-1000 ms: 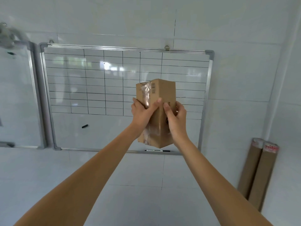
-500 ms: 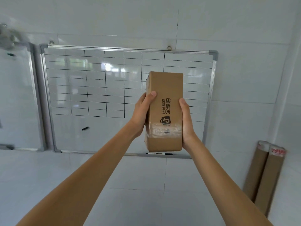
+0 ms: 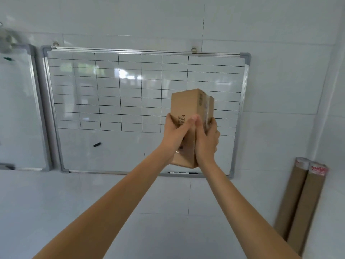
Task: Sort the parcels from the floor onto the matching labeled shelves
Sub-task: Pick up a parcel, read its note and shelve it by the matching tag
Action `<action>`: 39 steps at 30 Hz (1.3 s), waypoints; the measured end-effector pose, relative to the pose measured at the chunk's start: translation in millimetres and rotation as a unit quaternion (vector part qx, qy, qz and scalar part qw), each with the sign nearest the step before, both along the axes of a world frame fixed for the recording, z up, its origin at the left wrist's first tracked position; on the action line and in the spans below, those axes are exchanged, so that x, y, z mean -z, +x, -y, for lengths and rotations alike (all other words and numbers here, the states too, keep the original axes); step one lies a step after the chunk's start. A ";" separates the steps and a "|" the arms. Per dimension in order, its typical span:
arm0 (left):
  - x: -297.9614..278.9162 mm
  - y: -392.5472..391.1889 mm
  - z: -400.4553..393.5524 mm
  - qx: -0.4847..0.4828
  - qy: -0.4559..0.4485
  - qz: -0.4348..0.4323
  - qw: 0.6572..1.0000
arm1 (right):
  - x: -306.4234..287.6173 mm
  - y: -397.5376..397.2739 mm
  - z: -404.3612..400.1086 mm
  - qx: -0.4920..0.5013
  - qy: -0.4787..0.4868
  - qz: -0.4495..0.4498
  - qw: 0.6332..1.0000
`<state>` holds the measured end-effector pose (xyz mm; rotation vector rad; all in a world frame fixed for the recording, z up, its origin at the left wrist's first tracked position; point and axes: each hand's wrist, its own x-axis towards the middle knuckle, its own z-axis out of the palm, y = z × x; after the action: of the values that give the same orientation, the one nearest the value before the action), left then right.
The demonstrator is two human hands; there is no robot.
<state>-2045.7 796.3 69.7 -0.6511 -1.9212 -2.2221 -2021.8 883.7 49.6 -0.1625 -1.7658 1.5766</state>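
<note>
A small brown cardboard parcel [image 3: 188, 103] with black printing and clear tape stands upright in the air before a white wall. My left hand [image 3: 174, 134] wraps its left face and front. My right hand [image 3: 206, 140] grips its right side, thumb lying on the front edge. The two hands touch each other at the middle of the box and hide its lower half. One corner of the parcel faces me. No shelves or floor parcels are in view.
A gridded whiteboard [image 3: 119, 94] hangs on the wall behind the parcel, with a marker [image 3: 182, 173] on its lower rail. A second whiteboard [image 3: 18, 109] is at the left. Two cardboard tubes [image 3: 300, 199] lean in the right corner.
The parcel has been turned about its upright axis in my hands, from showing its printed front face to showing a corner. My hands have shifted closer together on it.
</note>
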 end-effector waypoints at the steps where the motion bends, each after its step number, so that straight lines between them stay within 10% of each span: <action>1: -0.8 -1.3 -1.1 -0.024 -0.008 0.007 1.000 | 2.5 -0.8 4.6 0.010 0.019 0.006 1.000; 15: 0.5 -26.7 40.3 0.098 0.063 0.017 0.993 | 5.8 -1.9 -18.3 -0.185 -0.059 -0.027 0.981; 28: 10.7 -5.5 6.8 0.026 -0.038 0.000 0.999 | -0.8 4.5 -1.4 0.058 0.012 -0.015 0.998; 35: 14.0 -18.0 21.9 0.074 -0.020 0.050 0.996 | 0.8 13.0 -23.6 -0.011 0.111 -0.119 0.987; 39: 16.6 -20.1 36.9 0.138 -0.076 0.032 0.987 | -15.2 14.6 -53.3 -0.119 0.010 -0.064 0.991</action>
<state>-2065.8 759.3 53.0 -0.9315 -2.1655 -2.2925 -2007.3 937.0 64.8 0.1605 -1.7493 1.6949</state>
